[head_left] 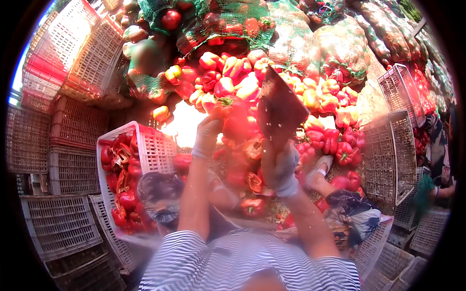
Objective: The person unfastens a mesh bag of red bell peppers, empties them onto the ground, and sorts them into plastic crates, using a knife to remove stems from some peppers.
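Observation:
My left hand (208,137), in a pale glove, grips a red bell pepper (235,119) by its side, the green stem end up. The pepper's lower part is blurred by motion. My right hand (282,167), also gloved, is closed round the hidden handle of a cleaver (280,109). Its broad dark blade points up and away, just right of the pepper; whether the two touch I cannot tell. Cut pepper pieces (254,183) lie on the ground below, between my feet. At my left a white crate (158,148) holds red peppers, several of them split.
Whole red and yellow-red peppers (233,68) are heaped ahead. Behind them stand full green mesh sacks (341,46). Stacked crates (75,169) rise at the left; a tipped crate (388,155) and others stand at the right. Another person's hand (442,191) shows at the far right.

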Available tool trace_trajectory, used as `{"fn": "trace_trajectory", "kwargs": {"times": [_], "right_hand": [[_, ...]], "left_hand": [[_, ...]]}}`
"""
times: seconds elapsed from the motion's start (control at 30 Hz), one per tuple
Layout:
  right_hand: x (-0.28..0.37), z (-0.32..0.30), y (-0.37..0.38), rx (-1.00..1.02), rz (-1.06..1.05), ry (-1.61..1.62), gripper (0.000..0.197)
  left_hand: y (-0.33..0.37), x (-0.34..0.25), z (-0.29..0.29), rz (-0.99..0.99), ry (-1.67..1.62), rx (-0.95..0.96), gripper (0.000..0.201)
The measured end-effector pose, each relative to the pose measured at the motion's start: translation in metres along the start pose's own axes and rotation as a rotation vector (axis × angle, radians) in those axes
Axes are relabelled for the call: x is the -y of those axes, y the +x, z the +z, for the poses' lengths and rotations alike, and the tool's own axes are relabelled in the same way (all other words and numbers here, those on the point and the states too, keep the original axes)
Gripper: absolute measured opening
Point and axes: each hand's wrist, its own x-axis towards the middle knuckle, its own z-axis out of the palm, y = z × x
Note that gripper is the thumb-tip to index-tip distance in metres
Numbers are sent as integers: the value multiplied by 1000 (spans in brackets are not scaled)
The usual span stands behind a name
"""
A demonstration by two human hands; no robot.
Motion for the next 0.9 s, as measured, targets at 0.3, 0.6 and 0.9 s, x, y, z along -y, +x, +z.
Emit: {"fn": "trace_trajectory", "kwargs": {"times": [0.3,0.6,0.9], "right_hand": [[-90,8,-95,794,765,-210,37],[-116,-11,-108,518,992,58,37],[-123,0,-118,615,863,-80,33]], "left_hand": [[11,7,-25,-134,275,-119,33],[94,14,-38,-288,775,2,73],[271,85,-39,-232,1333,-259,81]]}}
